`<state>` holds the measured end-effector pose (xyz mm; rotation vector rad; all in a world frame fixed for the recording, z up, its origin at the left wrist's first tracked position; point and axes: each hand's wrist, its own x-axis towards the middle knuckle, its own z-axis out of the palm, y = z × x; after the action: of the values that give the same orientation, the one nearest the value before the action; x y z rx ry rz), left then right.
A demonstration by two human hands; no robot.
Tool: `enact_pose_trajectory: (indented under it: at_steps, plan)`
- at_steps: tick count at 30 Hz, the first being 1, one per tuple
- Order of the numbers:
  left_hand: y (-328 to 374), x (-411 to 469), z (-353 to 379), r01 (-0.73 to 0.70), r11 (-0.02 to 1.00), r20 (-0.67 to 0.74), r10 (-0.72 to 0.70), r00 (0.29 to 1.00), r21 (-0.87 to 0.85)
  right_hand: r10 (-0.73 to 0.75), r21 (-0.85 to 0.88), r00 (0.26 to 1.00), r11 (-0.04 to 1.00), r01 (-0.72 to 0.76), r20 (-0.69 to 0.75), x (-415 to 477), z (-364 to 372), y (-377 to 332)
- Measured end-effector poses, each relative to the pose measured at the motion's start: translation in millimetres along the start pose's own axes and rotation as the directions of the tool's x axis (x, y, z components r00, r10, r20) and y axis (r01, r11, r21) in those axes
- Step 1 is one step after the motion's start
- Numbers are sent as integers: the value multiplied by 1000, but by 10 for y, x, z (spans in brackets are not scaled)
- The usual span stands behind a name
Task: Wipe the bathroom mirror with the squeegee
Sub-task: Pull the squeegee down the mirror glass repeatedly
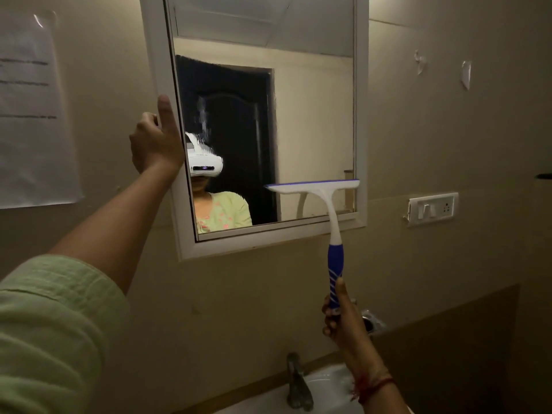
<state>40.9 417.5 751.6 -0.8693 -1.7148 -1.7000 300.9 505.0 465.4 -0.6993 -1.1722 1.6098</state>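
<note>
A white-framed mirror (310,115) hangs on the beige wall, swung slightly out on its left side. White foam streaks (203,127) mark the glass left of centre. My left hand (155,141) grips the mirror's left frame edge, thumb up along the frame. My right hand (343,321) holds the blue-and-white handle of the squeegee (328,210) near its bottom. The squeegee's white blade lies level against the lower right part of the glass, just above the bottom frame.
A metal tap (297,383) and white sink (325,383) sit below. A white switch and socket plate (433,208) is on the wall right of the mirror. A paper notice (33,115) is taped to the wall at left.
</note>
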Motion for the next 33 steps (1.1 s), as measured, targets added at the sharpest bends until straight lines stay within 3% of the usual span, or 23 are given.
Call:
enact_pose_trajectory:
  at_steps: [4,13,24,33]
  plan:
    - [15,-4,-16,9,1000,6,-9,1000,9,-32,-26,999,999,33,36,49,64,-175]
    - [26,-4,-13,25,999,3,-25,1000,22,54,-83,990,994,-66,-133,-35,-157,254]
    - [47,-23,-24,17,999,-4,-17,1000,45,0,-92,997,996,-8,-79,76,-69,121]
    - [40,-27,4,10,998,-51,-7,999,67,58,-55,980,996,-69,-191,-34,-175,498]
